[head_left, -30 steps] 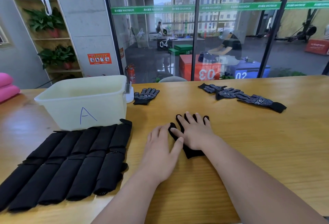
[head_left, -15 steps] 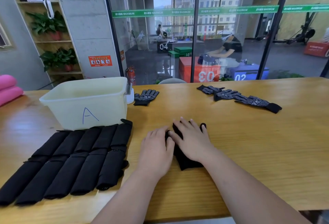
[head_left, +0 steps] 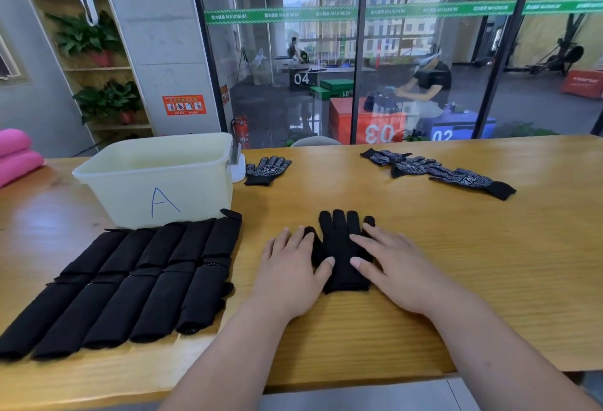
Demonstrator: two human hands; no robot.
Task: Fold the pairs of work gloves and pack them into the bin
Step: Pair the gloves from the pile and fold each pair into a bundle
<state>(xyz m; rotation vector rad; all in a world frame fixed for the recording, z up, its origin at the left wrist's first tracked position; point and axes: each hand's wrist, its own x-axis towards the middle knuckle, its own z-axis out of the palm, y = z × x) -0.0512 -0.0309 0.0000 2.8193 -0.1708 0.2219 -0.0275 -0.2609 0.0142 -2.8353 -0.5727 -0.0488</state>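
Wooden table [head_left: 489,263], glass wall behind; both spread hands flat on black glove [head_left: 342,257]

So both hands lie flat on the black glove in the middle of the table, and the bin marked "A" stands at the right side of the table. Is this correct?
Not quite: the bin marked "A" stands on the left side of the table, as the head view shows. The rest holds: the left hand and the right hand lie flat on the black glove in the middle.
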